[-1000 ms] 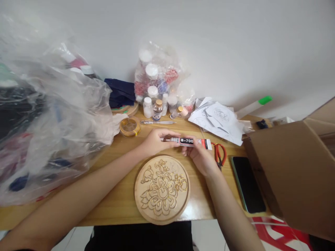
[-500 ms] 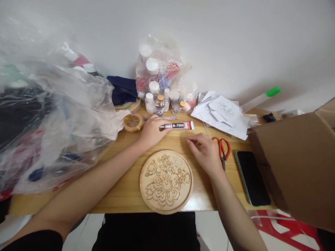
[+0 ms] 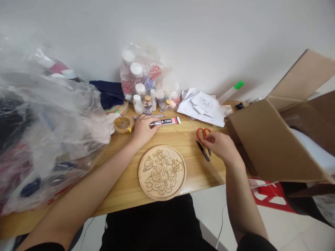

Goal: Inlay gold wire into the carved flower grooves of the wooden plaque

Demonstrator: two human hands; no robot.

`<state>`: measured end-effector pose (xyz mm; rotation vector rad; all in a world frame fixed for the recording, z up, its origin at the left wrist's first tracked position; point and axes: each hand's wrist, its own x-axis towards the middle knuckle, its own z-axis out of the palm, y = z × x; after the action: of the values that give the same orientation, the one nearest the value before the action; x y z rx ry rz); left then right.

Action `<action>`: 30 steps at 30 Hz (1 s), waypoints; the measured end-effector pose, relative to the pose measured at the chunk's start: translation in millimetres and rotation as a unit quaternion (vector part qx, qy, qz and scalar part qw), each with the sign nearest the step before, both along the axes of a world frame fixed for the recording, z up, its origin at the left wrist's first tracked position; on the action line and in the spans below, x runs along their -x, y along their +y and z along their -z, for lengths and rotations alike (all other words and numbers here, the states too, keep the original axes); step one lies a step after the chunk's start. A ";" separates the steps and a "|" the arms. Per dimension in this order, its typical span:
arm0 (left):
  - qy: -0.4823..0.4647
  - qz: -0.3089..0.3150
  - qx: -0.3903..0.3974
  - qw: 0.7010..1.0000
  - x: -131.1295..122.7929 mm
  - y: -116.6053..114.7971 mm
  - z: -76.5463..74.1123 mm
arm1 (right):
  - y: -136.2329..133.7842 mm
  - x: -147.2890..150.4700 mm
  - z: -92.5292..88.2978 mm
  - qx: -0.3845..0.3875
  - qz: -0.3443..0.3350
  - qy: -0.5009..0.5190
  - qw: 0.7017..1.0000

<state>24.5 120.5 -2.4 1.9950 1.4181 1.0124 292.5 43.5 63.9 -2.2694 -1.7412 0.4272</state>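
Observation:
My left hand [image 3: 143, 129] is closed around the nozzle end of a B-7000 glue tube [image 3: 167, 121], which lies flat at the back of the table. My right hand [image 3: 218, 144] is pinched over the orange-handled pliers [image 3: 201, 133], and its fingers cover part of them. Black tweezers [image 3: 203, 151] lie just left of those fingertips. Whether the pinch holds anything is hidden. Between my forearms sits a round wooden board [image 3: 141, 174] bearing a flower design outlined in gold wire. A thin strand of gold wire [image 3: 186, 134] lies near the pliers.
A spool of gold wire [image 3: 124, 124] stands left of my left hand. Behind are small bottles [image 3: 147, 105], a bag of jars [image 3: 154, 73] and paper drawings [image 3: 204, 104]. Plastic bags [image 3: 65, 125] crowd the left; an open cardboard box [image 3: 256, 139] stands right.
My right hand has moved right, over the pliers, and the tweezers now show. The view has swung right, bringing more of the box in. My left hand stays at the glue tube.

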 end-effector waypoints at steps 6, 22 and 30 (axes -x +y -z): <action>-0.008 0.007 -0.009 1.000 1.2 1.1 0.4 | -12.8 -1.5 11.4 -0.005 -0.038 0.046 0.998; 0.003 -0.001 -0.004 1.000 -1.0 -0.7 -2.2 | -28.4 10.6 -41.1 -0.152 -0.049 0.610 0.776; 0.016 -0.017 -0.015 1.000 -3.7 0.4 2.7 | 20.4 65.6 -11.7 -0.093 -0.213 0.575 0.785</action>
<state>28.2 120.8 -5.1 2.0234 1.4655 1.0254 227.0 63.9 75.6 -0.9457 -1.4046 1.3004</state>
